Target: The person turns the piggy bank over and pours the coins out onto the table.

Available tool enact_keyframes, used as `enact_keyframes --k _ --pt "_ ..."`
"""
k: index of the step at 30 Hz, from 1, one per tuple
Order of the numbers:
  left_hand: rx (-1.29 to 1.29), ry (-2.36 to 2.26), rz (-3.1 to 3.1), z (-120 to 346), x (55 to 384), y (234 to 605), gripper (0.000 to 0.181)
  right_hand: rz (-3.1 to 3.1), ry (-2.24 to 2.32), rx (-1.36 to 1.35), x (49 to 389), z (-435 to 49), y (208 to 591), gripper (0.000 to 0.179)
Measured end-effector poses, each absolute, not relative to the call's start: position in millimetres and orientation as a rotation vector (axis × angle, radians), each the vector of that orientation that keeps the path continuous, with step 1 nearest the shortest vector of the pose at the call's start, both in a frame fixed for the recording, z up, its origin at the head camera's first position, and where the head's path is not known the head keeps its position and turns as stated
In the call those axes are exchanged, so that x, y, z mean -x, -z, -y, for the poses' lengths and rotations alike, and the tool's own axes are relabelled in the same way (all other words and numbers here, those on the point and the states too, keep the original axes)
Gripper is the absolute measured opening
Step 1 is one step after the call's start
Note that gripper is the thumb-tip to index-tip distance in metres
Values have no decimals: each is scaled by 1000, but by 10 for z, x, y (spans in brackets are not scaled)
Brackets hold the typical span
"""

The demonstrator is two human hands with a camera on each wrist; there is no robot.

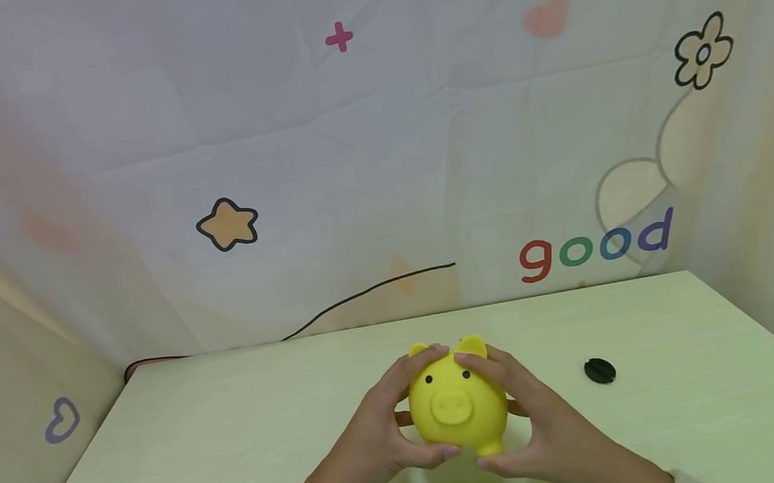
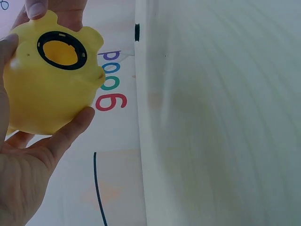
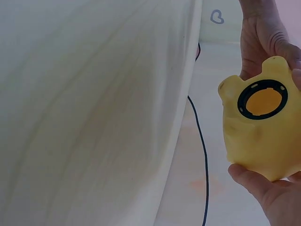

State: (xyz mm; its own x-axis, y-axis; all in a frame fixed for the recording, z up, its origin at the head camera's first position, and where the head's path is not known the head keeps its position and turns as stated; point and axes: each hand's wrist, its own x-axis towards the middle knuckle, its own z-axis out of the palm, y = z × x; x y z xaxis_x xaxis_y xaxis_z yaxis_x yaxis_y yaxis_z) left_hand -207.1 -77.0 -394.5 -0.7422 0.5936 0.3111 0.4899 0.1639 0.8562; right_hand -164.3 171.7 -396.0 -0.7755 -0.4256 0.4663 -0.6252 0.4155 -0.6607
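Note:
A yellow piggy bank [image 1: 458,415] is held up above the table, its snout facing the head camera. My left hand [image 1: 395,422] grips its left side, thumb low and fingers over the top by the ear. On the other side my right hand [image 1: 544,422] grips it the same way, with the thumb by a foot. Both wrist views show the underside of the piggy bank [image 2: 51,101], where a round hole with a black rim [image 3: 242,101] stands uncovered. A black round plug [image 1: 600,371] lies on the table to the right of the hands.
The pale table [image 1: 237,430] reaches back to a printed curtain [image 1: 382,195] that hangs behind it and at both sides. The table's right edge runs beyond the black plug.

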Motion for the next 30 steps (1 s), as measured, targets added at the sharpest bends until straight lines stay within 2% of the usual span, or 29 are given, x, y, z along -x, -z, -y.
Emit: enact_keyframes --k 8,17,21,26,30 --pt "-1189 -1614 -2428 763 2057 3973 99 2507 -1507 -875 1692 -1735 3930 117" --pt "-1399 -1344 -2673 726 1981 3953 98 2577 -1962 -847 1764 -1811 3874 97" --pt "-1480 -1271 -2732 719 1972 3965 101 2576 -1985 -858 1777 -1837 3874 93" --pt "-1382 -1380 -2630 727 1989 3961 112 2522 -1984 -831 1769 -1834 3891 87" --pt "-1219 -1496 -2519 742 2004 3936 118 2491 -1982 -810 1738 -1825 3906 89"
